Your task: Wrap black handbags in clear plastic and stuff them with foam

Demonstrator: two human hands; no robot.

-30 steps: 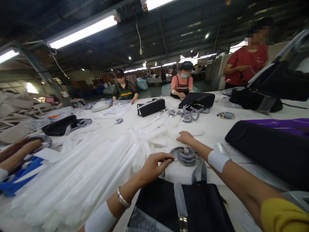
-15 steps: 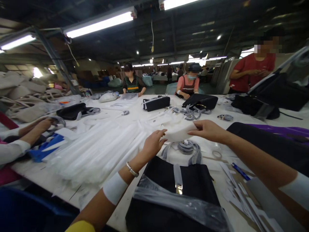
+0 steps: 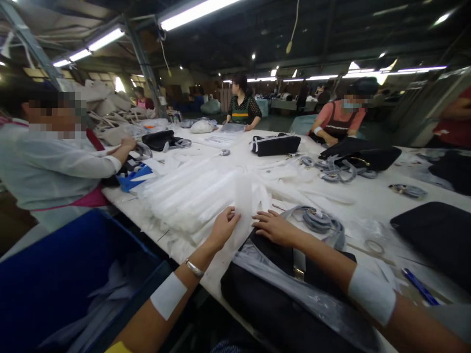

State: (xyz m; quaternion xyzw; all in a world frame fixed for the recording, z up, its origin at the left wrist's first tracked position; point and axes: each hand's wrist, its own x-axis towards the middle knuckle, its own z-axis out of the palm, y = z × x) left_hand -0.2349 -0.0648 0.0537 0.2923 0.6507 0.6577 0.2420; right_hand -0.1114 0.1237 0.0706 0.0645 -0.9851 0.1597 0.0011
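My left hand pinches a long white strip of thin foam or paper, which stands up from the fingers and hangs down toward the table edge. Just to its right, my right hand is open, fingers spread and palm down, over the top corner of a black bag. Whether those fingertips touch the strip I cannot tell. Clear plastic film crosses the bag, and a gold clasp shows on its grey strap. Behind my right hand lies the wrapped, coiled strap.
A pile of white foam strips covers the table to the left. Below it stands a blue bin with scraps inside. Co-workers sit around the table, one close on the left. A blue pen and tape ring lie right.
My view has turned left. The white strip has moved from between both hands above the bag to the left, now upright in my left hand. My right hand has let go and spread its fingers.
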